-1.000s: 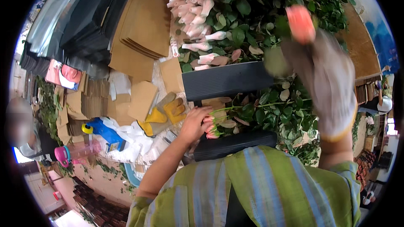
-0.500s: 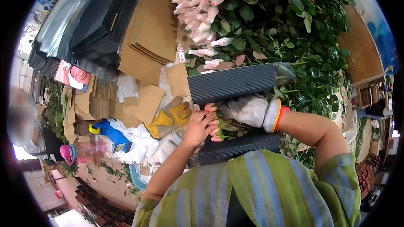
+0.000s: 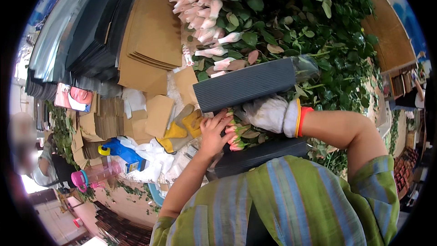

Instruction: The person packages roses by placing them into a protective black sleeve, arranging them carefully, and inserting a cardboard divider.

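Several pink roses (image 3: 236, 140) with green bases lie in a row between two dark corrugated sheet panels, heads toward the left. My bare left hand (image 3: 215, 133) rests against the rose heads, fingers stretched out and slightly apart. My right hand (image 3: 269, 115), in a soiled white glove with a yellow and red cuff, closes over the roses just behind the heads; its fingertips are partly hidden. The far corrugated panel (image 3: 246, 84) stands tilted beyond my hands. The near corrugated panel (image 3: 261, 156) lies against my shirt. Stems and leaves are mostly covered.
A yellow-and-grey work glove (image 3: 178, 130) lies left of my hand, near white cloth (image 3: 154, 155) and a blue box (image 3: 125, 155). Net-sleeved pink roses (image 3: 198, 7) and leafy stems (image 3: 291, 23) fill the far side. Cardboard sheets (image 3: 152, 41) and a phone (image 3: 73, 97) stand left.
My left hand's fingers have shifted slightly along the rose heads. The right glove stays over the roses. The surroundings have moved a little leftward in view, and the far panel appears more tilted.
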`<state>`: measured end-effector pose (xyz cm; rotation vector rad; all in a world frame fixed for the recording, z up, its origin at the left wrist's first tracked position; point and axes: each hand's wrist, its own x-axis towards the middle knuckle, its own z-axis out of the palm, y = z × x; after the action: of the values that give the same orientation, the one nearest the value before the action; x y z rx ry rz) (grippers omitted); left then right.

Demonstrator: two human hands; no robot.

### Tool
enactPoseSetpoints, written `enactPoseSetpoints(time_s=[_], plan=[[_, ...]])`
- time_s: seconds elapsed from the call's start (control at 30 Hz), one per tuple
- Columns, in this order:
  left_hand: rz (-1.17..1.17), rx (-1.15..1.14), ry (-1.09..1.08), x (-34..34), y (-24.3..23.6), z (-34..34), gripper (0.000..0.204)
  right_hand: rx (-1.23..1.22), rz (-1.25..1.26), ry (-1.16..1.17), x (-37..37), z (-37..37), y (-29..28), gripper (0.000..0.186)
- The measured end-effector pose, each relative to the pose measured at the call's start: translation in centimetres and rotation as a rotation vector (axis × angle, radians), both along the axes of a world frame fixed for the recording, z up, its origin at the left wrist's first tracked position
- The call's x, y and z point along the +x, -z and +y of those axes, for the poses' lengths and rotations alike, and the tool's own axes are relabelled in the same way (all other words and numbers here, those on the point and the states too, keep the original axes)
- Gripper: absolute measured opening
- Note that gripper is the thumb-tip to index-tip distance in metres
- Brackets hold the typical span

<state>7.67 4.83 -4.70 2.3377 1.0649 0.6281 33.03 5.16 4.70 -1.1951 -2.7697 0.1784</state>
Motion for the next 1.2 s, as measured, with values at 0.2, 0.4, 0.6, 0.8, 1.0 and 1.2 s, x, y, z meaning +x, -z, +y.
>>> enactPoseSetpoints(time_s=[0.2,0.4,0.6,0.8,1.0,1.2], plan=[[-0.040,-0.072,0.021,0.2,-0.4,0.9,0.059,-0.116,-0.006,0.104,-0.7,-0.3,-0.9,0.024],[-0.090,-0.151,0.022,0.4,-0.9,1.5,0.054,-0.192,-0.080,0.124,-1.2,-0.8,-2.0,0.040],[0.046,-0.068,0.022,0.1,-1.4,1.4,0.047,-0.329,-0.037,0.062,-4.3,-0.4,-5.7,0.026],[0.067,-0.032,0.019,0.2,-0.3,1.3,0.053,-0.363,-0.136,0.091,-3.3,1.2,-1.4,0.024],[-0.034,-0.061,-0.031,0.5,0.2,0.5,0.054,-0.301,-0.104,0.092,-3.3,0.6,-0.5,0.022],[-0.014,0.087,-0.139,0.6,-1.1,0.1,0.053,-0.374,0.003,0.107,-2.8,1.0,-2.7,0.022]])
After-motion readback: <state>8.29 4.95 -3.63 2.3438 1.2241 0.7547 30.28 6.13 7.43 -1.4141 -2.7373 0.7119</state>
